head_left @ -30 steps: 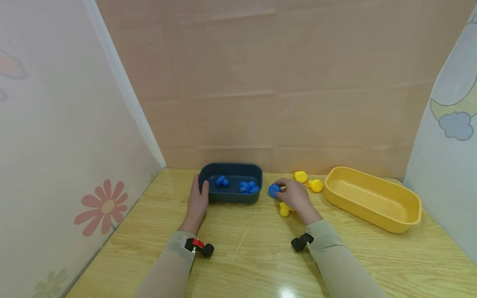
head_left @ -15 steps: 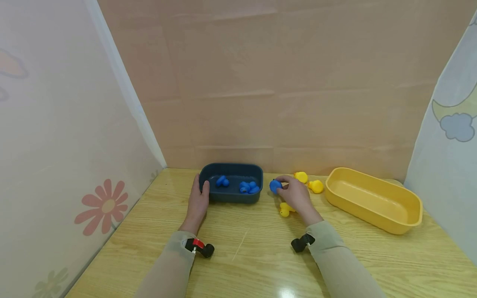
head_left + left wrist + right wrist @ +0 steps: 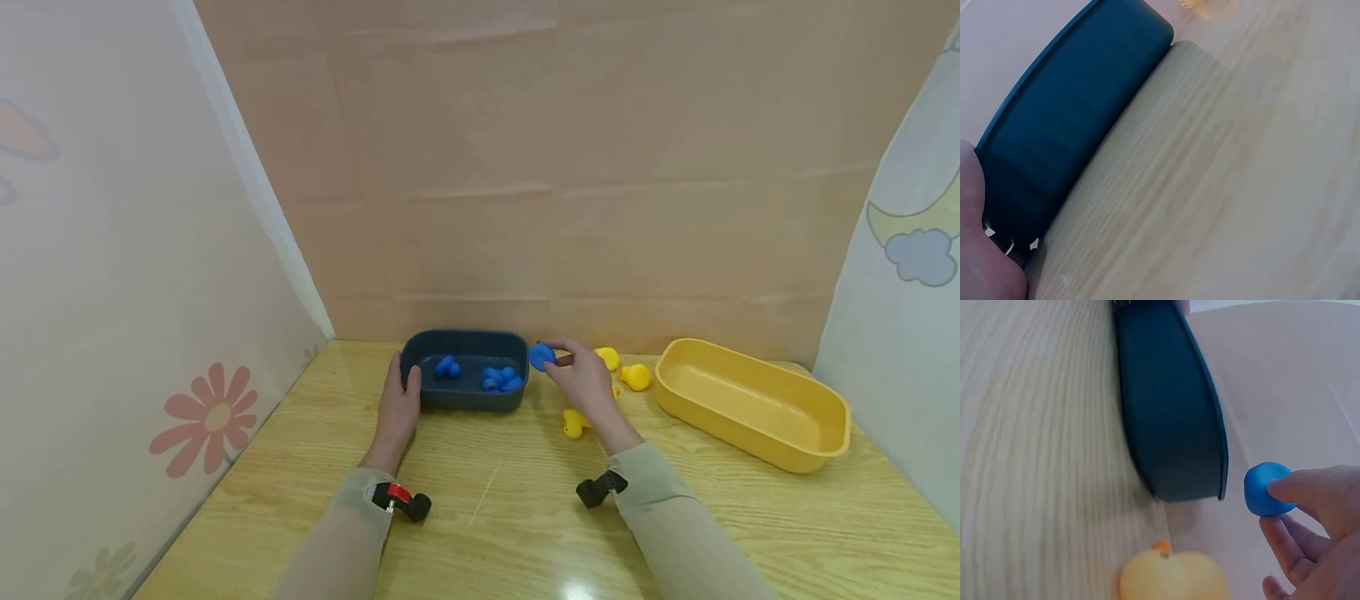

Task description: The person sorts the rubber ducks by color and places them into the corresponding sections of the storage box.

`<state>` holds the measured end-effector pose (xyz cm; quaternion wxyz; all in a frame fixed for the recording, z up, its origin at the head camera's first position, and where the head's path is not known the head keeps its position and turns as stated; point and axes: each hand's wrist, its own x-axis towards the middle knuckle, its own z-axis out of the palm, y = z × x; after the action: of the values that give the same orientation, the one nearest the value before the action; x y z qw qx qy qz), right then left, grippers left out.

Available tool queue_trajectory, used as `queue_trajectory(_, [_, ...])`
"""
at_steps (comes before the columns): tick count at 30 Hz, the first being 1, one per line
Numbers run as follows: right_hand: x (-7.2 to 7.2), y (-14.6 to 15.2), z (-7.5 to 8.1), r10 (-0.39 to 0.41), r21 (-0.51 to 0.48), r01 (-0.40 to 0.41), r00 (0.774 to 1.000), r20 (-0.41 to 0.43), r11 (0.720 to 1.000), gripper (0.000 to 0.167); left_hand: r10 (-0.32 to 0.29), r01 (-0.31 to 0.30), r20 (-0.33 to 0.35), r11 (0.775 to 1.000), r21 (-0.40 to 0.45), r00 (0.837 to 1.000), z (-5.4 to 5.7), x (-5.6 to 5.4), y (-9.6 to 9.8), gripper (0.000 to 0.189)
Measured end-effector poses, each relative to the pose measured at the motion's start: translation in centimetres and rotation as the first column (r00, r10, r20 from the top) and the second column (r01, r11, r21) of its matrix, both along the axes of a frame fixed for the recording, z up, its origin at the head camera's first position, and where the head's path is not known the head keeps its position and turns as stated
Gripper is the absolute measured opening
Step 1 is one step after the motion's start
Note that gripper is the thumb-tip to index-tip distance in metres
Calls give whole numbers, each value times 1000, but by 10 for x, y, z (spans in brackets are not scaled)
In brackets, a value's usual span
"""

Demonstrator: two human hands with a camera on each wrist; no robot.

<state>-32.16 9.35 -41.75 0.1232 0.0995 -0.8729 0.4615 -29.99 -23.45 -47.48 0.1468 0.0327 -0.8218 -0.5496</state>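
My left hand point(image 3: 399, 408) grips the near left corner of a dark blue plastic bin point(image 3: 468, 401), thumb on its front and fingers along its left end. Several small blue toy ducks point(image 3: 501, 379) lie inside it. Off the table, my right hand point(image 3: 588, 383) pinches another blue toy duck point(image 3: 542, 357) between thumb and fingers, just beside the bin's right rim. In the right wrist view this duck point(image 3: 1260, 490) shows a rounded underside, apart from the bin point(image 3: 1169, 412). Below the right hand lies a yellow toy duck point(image 3: 573, 424), partly hidden by it.
More yellow ducks lie behind and right of my right hand, one point(image 3: 636, 377) near a yellow bin point(image 3: 750, 442) with nothing in it. A pinkish-brown backdrop point(image 3: 465, 250) rises at the table's point(image 3: 487, 500) back edge, with patterned side walls.
My right hand has lifted the blue duck off the table and carried it up and left to the dark bin's rim. The left hand and the bin have stayed put.
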Motion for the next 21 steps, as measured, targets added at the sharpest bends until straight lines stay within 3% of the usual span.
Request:
queue_trajectory(6, [3, -16, 5, 59, -42, -59, 998, 0, 997, 38, 4, -4, -4, 1000, -8, 1000, 0, 0, 1, 75])
queue_trajectory(21, [3, -64, 6, 131, 21, -130, 991, -34, 991, 36, 3, -3, -3, 1000, -2, 1000, -2, -2, 1, 73])
